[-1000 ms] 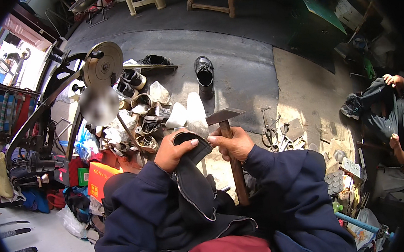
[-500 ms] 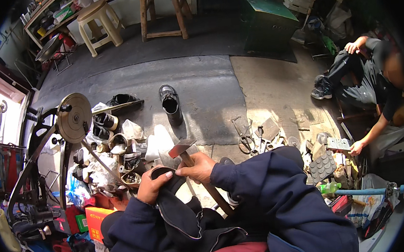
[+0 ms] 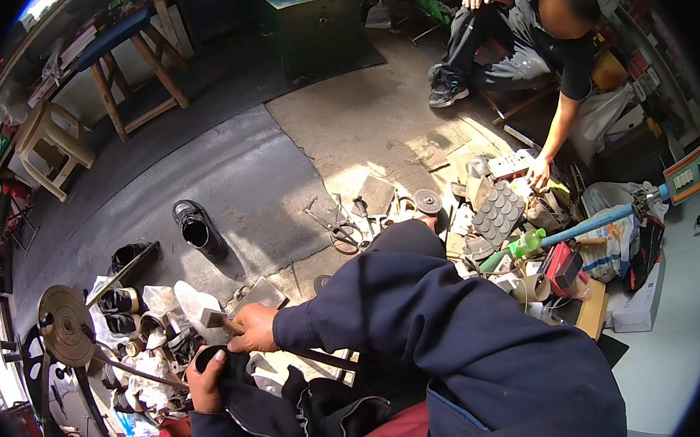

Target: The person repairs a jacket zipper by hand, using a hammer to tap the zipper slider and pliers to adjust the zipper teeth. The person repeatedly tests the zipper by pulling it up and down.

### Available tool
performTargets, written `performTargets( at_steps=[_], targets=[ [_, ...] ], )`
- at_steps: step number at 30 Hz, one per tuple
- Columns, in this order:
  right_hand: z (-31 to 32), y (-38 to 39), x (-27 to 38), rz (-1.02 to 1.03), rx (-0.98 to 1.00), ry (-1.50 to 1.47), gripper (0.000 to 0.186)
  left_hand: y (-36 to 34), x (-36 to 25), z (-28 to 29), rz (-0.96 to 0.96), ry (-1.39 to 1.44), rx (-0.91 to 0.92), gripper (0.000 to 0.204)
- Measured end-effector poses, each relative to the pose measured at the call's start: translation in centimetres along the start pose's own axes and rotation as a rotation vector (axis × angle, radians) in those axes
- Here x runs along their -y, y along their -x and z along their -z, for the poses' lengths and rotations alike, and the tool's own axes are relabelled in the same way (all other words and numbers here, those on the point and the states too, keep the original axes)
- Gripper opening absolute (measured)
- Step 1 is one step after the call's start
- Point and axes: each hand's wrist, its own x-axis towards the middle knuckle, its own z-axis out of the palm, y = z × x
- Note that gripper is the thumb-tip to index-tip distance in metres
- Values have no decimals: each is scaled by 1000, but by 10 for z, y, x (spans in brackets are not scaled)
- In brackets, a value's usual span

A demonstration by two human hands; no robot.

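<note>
My left hand (image 3: 207,378) grips a black zippered item (image 3: 263,407), its upper edge held between thumb and fingers at the lower middle of the head view. Just right of it, my right hand (image 3: 252,327) is closed round the wooden handle of a hammer (image 3: 212,318), whose metal head is up beside the white pieces on the floor. The hammer's handle slants down to the right behind my sleeve. The black item hangs over my lap, open zips showing.
A machine with a wheel (image 3: 65,326) stands left, beside piled shoes and bags. A lone black shoe (image 3: 197,236) lies ahead. Tools (image 3: 347,237) and clutter fill the right, where a seated co-worker (image 3: 543,52) reaches down. Stools (image 3: 55,148) and a green box (image 3: 311,30) are behind.
The view has swung rightward, shifting the scene left and showing more of the co-worker, whose arm now reaches into the clutter. Both my hands keep their holds on the black item and hammer.
</note>
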Motion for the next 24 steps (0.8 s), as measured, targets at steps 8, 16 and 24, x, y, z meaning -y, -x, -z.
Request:
performTargets(
  at_steps=[8, 16, 24],
  targets=[
    [-1, -5, -5, -121, 85, -18, 31, -1, -1, 3, -25, -37, -117, 25],
    [-5, -6, -10, -44, 24, -6, 30, -1, -3, 0, -12, -1, -130, 28],
    [-1, -10, -7, -66, 84, -107, 26, -5, 1, 12, -4, 14, -83, 32]
  ],
)
